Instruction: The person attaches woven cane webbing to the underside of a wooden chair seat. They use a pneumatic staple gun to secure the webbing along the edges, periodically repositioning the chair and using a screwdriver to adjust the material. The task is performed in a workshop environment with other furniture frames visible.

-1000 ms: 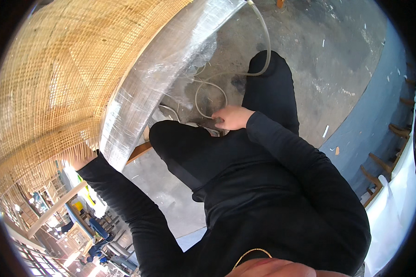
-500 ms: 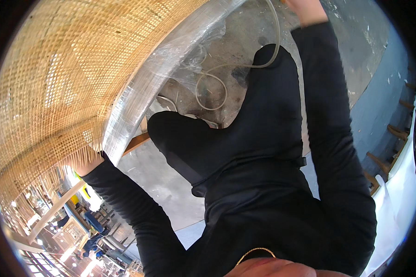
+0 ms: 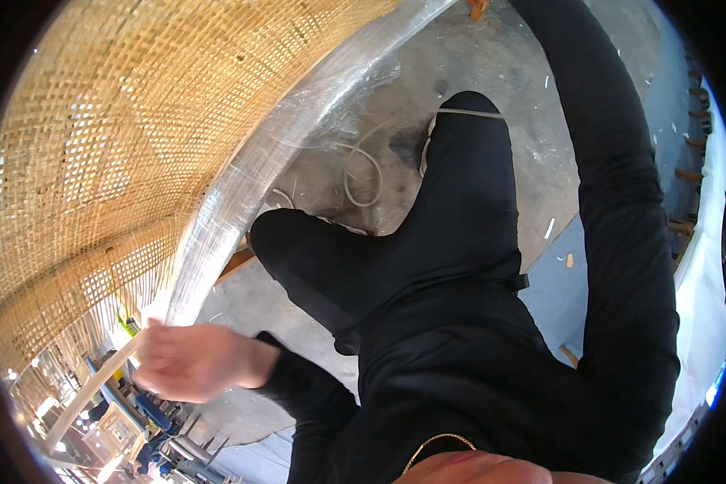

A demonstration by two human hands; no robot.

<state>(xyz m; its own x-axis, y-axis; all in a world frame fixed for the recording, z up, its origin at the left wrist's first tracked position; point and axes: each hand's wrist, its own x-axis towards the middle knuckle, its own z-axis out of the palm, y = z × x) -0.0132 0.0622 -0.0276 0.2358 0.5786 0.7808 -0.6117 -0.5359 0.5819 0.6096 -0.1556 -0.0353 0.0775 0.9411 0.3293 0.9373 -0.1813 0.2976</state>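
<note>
My left hand [image 3: 187,361] at seven o'clock, motion-blurred, fingers curled closed, its black-sleeved forearm coming in from the lower middle, my right arm in black sleeve stretched up toward one o'clock, hand out of view

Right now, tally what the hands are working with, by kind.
Woven cane panel: 1
Plastic-wrapped frame rim: 1
Pale cane strips: 2, one at the left hand, blurred, one looped on the floor
Total: 4
The right hand is out of view.
</note>
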